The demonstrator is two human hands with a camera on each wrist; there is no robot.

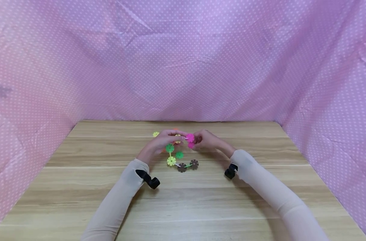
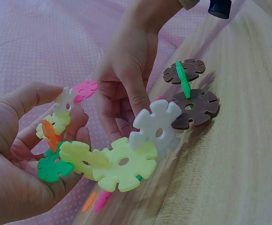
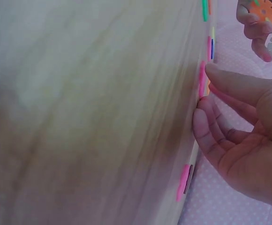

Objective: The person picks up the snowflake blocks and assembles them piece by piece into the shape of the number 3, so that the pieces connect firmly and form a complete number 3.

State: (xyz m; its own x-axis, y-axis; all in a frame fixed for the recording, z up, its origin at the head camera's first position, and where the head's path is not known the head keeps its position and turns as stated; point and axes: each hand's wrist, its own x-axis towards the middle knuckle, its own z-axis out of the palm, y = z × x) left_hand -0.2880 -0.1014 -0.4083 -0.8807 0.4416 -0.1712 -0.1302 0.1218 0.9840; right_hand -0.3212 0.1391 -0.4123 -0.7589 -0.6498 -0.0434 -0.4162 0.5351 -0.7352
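My left hand (image 1: pixel 164 140) holds a chain of slotted, flower-shaped plastic discs (image 2: pixel 124 164) near its pink end disc (image 2: pixel 85 91), thumb and fingers round that end. From there the links run white, yellow, orange, green (image 2: pixel 55 166), yellow and white. Two brown discs (image 2: pixel 197 108) joined by a green one form the far end, curving toward the near side. My right hand (image 1: pixel 205 140) is just right of the chain's pink end. Its thumb and fingertips pinch a separate pink disc (image 3: pixel 202 78) low at the tabletop.
Loose discs lie on the wooden table (image 1: pixel 183 201): a green one (image 1: pixel 179 155) inside the chain's curve, a yellow one (image 1: pixel 156 134) behind my left hand, and another pink one (image 3: pixel 183 183). A pink dotted curtain (image 1: pixel 183 67) surrounds the table's back and sides.
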